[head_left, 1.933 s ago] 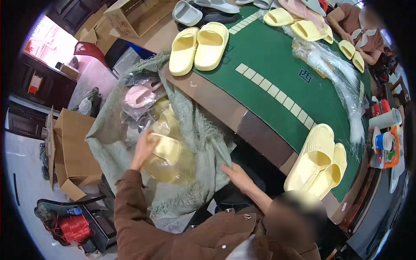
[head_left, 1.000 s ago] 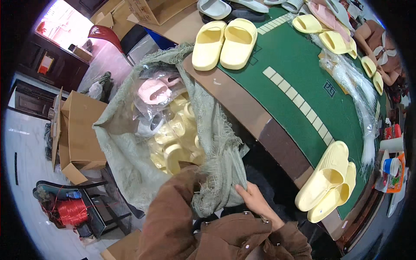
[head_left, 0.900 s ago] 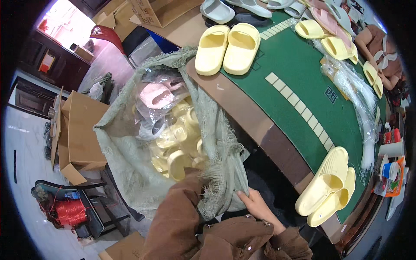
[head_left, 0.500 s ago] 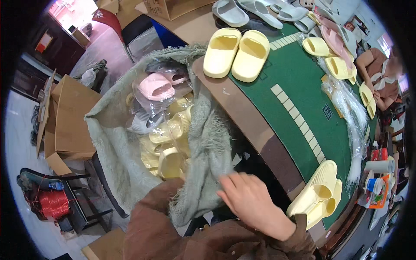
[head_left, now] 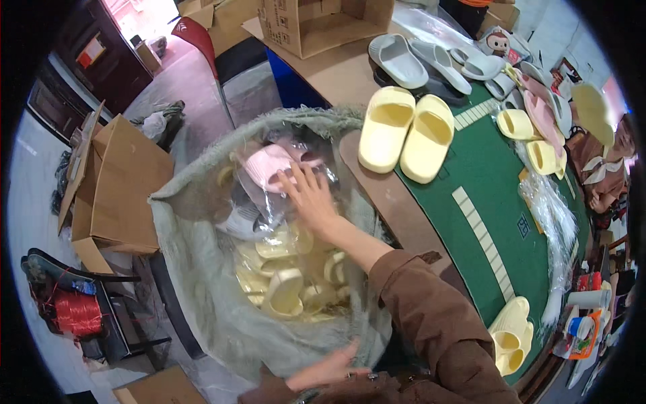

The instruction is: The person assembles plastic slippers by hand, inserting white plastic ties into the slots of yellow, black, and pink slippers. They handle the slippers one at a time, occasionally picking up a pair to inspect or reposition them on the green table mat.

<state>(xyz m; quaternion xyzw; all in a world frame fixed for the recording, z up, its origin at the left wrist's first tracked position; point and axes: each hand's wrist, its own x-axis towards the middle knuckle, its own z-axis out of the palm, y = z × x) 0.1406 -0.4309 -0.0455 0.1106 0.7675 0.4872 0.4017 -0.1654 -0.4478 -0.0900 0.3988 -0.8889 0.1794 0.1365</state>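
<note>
A woven greenish-grey sack point(head_left: 195, 296) gapes in front of me, filled with bagged slippers. My right hand point(head_left: 311, 202) reaches into it, fingers spread over clear plastic at a pair of pink slippers point(head_left: 266, 165); no grip shows. Below those lie a grey-white slipper point(head_left: 243, 219) and several pale yellow slippers point(head_left: 284, 293), partly hidden under plastic film. Close to my body, my left hand point(head_left: 328, 372) is at the sack's near side, blurred, thumb apart from the fingers and holding nothing that I can see.
Right of the sack, a green-topped table point(head_left: 441, 202) bears a yellow slipper pair point(head_left: 407, 135), another yellow pair point(head_left: 511, 337), grey slippers point(head_left: 398, 60) and plastic bags point(head_left: 555, 229). A person point(head_left: 605, 168) sits at its far side. Cardboard boxes point(head_left: 128, 182) and a chair point(head_left: 101, 303) stand left.
My right hand has moved from the sack's near right edge to the pink slippers inside. My left hand has come out of the sack toward me. The view has shifted.
</note>
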